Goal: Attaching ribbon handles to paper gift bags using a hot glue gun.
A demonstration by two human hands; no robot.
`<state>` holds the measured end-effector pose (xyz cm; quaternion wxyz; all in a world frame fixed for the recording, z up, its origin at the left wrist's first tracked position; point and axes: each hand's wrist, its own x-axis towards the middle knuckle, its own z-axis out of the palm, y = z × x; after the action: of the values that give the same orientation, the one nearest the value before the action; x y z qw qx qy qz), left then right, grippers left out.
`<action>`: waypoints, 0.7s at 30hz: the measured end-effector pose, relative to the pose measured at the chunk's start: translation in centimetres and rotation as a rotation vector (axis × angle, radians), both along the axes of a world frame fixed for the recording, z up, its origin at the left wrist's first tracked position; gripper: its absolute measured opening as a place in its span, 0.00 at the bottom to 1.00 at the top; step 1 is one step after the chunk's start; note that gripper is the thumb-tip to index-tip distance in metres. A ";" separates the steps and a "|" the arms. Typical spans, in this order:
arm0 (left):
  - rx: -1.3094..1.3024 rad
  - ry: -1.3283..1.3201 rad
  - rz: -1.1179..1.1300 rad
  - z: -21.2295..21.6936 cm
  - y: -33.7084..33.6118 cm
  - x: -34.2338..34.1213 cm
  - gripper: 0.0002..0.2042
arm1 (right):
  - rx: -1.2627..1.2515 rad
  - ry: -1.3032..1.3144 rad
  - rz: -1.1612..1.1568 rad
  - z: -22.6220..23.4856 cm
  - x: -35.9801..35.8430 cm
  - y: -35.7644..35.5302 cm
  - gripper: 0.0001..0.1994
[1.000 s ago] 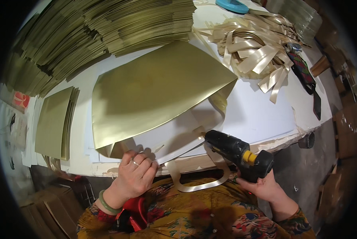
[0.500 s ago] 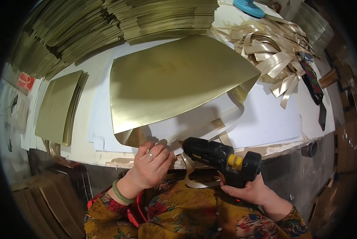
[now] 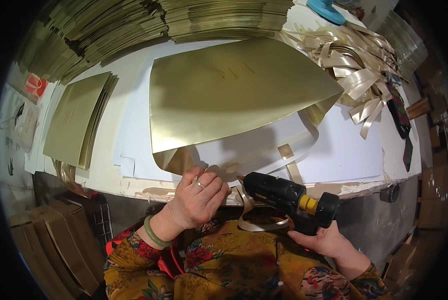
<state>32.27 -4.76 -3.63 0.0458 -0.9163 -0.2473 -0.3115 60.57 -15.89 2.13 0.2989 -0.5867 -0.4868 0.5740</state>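
Note:
A large gold paper bag (image 3: pixel 234 95) lies flat on the white worktable (image 3: pixel 354 160), its open mouth toward me. My left hand (image 3: pixel 199 197), with a ring and a green bangle, pinches the bag's near edge and a gold ribbon strip (image 3: pixel 246 207) that loops down off the table. My right hand (image 3: pixel 321 237) grips a black glue gun (image 3: pixel 284 195) with a yellow collar. Its nozzle points left at the spot beside my left fingers.
A stack of flat gold bags (image 3: pixel 76 117) lies at the left. Big piles of folded gold card (image 3: pixel 149 25) fill the back. Loose cream ribbon strips (image 3: pixel 354 65) heap at the back right, near a blue object (image 3: pixel 326 10). Cardboard boxes (image 3: pixel 49 245) stand below left.
The glue gun has moved left toward my left hand. My left hand has shifted along the bag's near edge and closed on the ribbon.

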 end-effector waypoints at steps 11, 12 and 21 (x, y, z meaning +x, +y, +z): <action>0.009 -0.013 -0.001 -0.2 -0.1 0.3 0.13 | 0.042 0.053 -0.043 -1.0 -0.5 0.0 0.21; 0.003 -0.018 0.003 -0.3 -0.1 0.2 0.13 | 0.060 0.010 -0.006 -0.6 -0.4 0.1 0.20; 0.000 -0.026 0.001 -0.4 0.0 0.2 0.13 | 0.043 0.058 -0.094 0.8 0.1 -0.2 0.19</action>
<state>32.50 -4.74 -4.03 0.0428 -0.9121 -0.2482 -0.3235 60.71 -16.07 2.90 0.3519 -0.5854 -0.4621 0.5656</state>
